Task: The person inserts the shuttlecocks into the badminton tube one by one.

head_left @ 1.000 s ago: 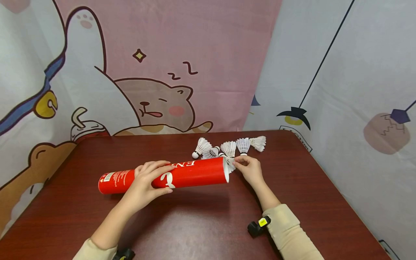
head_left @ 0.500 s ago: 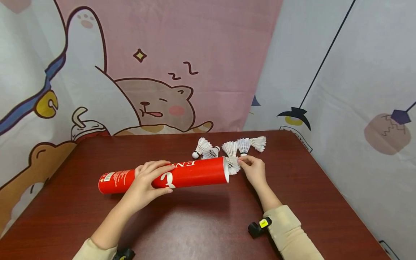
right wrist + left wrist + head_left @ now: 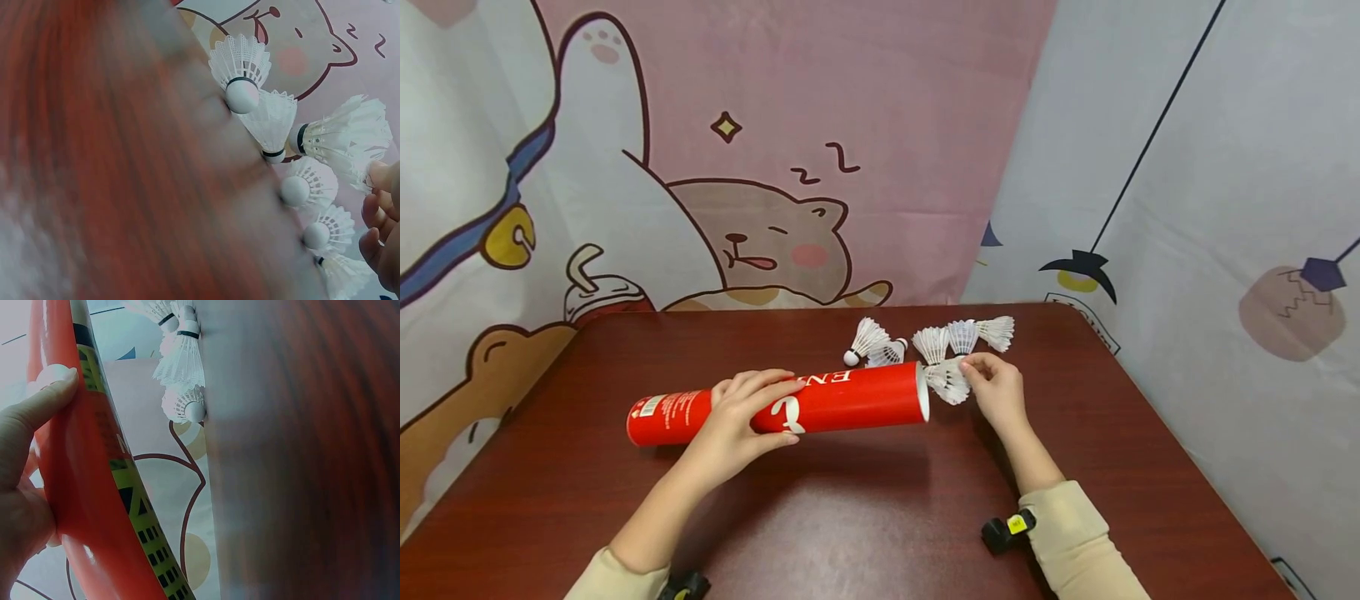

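Observation:
My left hand (image 3: 730,425) grips a red shuttlecock tube (image 3: 850,406) around its middle, tilted, its open end facing right. In the left wrist view the thumb lies along the tube (image 3: 81,506). My right hand (image 3: 997,392) pinches a white feather shuttlecock (image 3: 950,383) by the feather edge, just right of the tube's mouth. Seen from the right wrist, that shuttlecock (image 3: 347,134) has its cork pointing away from the fingers (image 3: 380,175). The tube's inside is hidden from the head camera.
Behind the tube, several more shuttlecocks lie on the dark red table (image 3: 850,517): one at the left (image 3: 867,340), one beside it (image 3: 889,353), and a group toward the right (image 3: 962,336). A printed cloth (image 3: 910,167) hangs behind the table.
My right hand has drawn to the right, bringing the pinched shuttlecock further out past the tube's mouth and into fuller view. The left hand and the tube stay put.

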The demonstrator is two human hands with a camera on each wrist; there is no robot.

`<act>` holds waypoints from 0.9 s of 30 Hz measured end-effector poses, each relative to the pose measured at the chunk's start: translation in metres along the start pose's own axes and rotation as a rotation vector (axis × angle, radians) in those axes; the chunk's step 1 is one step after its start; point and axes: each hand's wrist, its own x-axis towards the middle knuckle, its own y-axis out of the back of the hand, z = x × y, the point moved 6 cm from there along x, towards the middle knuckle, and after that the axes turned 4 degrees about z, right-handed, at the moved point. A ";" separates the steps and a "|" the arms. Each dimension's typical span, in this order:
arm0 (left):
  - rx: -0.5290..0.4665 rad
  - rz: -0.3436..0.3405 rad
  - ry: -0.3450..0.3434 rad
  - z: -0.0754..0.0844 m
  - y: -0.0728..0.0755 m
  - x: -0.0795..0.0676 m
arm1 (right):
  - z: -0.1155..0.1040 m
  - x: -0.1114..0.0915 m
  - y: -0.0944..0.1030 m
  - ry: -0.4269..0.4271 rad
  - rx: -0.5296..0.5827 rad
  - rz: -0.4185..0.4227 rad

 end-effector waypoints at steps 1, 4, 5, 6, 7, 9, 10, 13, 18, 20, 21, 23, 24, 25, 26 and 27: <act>0.000 0.000 -0.001 0.000 0.000 0.000 | -0.001 0.000 0.002 -0.002 0.009 0.002; 0.000 -0.001 -0.004 0.000 0.000 0.001 | -0.005 0.002 0.005 -0.011 0.031 0.003; -0.001 0.000 -0.005 0.000 0.000 0.000 | -0.007 0.002 0.006 -0.013 0.035 0.003; -0.002 0.000 -0.005 0.000 0.000 0.000 | -0.008 0.002 0.008 -0.015 0.040 0.005; -0.002 0.001 -0.005 0.000 0.000 0.000 | -0.010 0.003 0.009 -0.014 0.044 0.006; -0.002 0.001 -0.005 0.000 0.000 0.000 | -0.013 0.003 0.012 -0.015 0.062 0.013; -0.002 0.002 -0.004 0.000 0.000 0.000 | -0.015 0.004 0.013 -0.012 0.074 0.019; 0.000 0.002 -0.002 0.000 0.000 0.000 | -0.022 0.005 0.019 -0.002 0.110 0.034; 0.002 0.001 -0.003 0.000 0.000 0.000 | -0.036 0.008 0.029 0.032 0.145 0.056; 0.002 0.002 -0.005 0.000 0.000 0.000 | -0.046 0.007 0.034 0.043 0.149 0.058; 0.004 0.001 -0.007 0.000 0.000 0.000 | -0.054 0.006 0.037 0.047 0.156 0.057; 0.004 0.002 -0.007 0.000 0.000 0.000 | -0.069 0.004 0.042 0.056 0.170 0.052; 0.004 0.001 -0.006 0.000 0.000 0.000 | -0.076 0.002 0.044 0.056 0.183 0.049; 0.003 0.002 -0.006 0.000 0.000 0.000 | -0.083 0.001 0.046 0.054 0.192 0.044; 0.002 0.002 -0.006 0.000 0.000 0.000 | -0.091 0.000 0.048 0.056 0.203 0.039; 0.001 0.002 -0.006 0.000 0.000 0.000 | -0.092 0.000 0.049 0.055 0.223 0.036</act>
